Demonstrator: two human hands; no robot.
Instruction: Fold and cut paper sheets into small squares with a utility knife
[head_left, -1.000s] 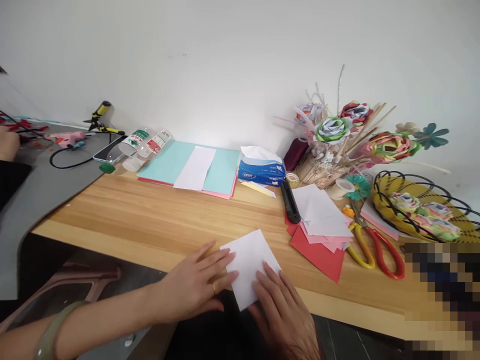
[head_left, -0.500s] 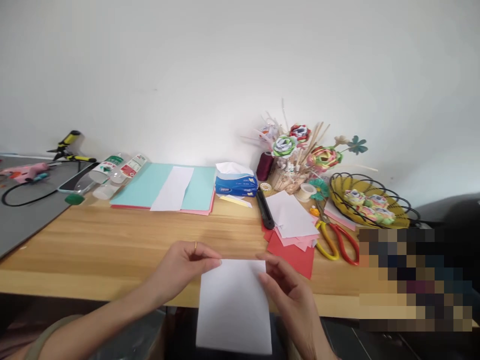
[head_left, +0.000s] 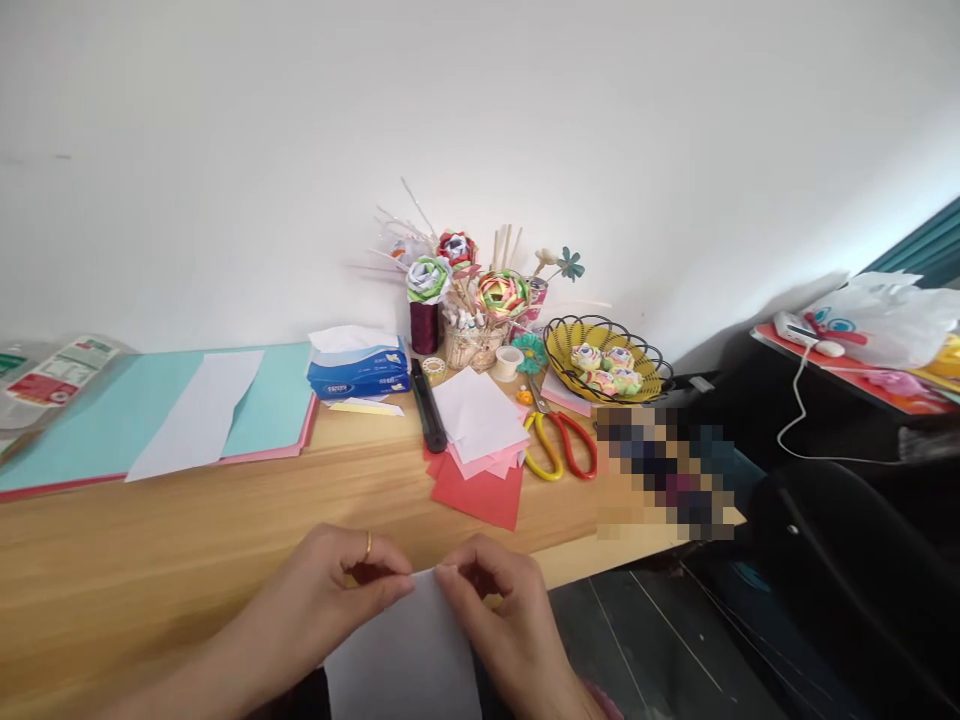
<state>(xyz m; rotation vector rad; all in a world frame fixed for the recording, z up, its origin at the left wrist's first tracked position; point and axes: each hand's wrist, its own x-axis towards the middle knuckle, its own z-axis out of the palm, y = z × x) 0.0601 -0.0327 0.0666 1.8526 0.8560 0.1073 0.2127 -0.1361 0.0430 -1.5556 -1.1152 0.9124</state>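
Observation:
A white sheet of paper (head_left: 405, 655) hangs in front of the table's near edge, its top between my two hands. My left hand (head_left: 337, 585), with a ring on one finger, pinches the upper left part of the sheet between thumb and forefinger. Close beside it, my right hand (head_left: 506, 610) pinches the top edge near the upper right corner. The fingertips of both hands are only a short gap apart. The bottom of the sheet runs out of view.
Behind my hands lie red sheets (head_left: 480, 495), white and pink squares (head_left: 480, 415), a black cutter (head_left: 427, 405) and scissors (head_left: 574, 445). Further back are a tissue pack (head_left: 356, 372), paper flowers (head_left: 502, 293) and a yellow basket (head_left: 645, 385). Turquoise sheets (head_left: 281, 400) lie left.
The view has turned right, bringing a black surface with a plastic bag into sight. My hands have come closer together along the sheet's top, and the sheet sits lower in view.

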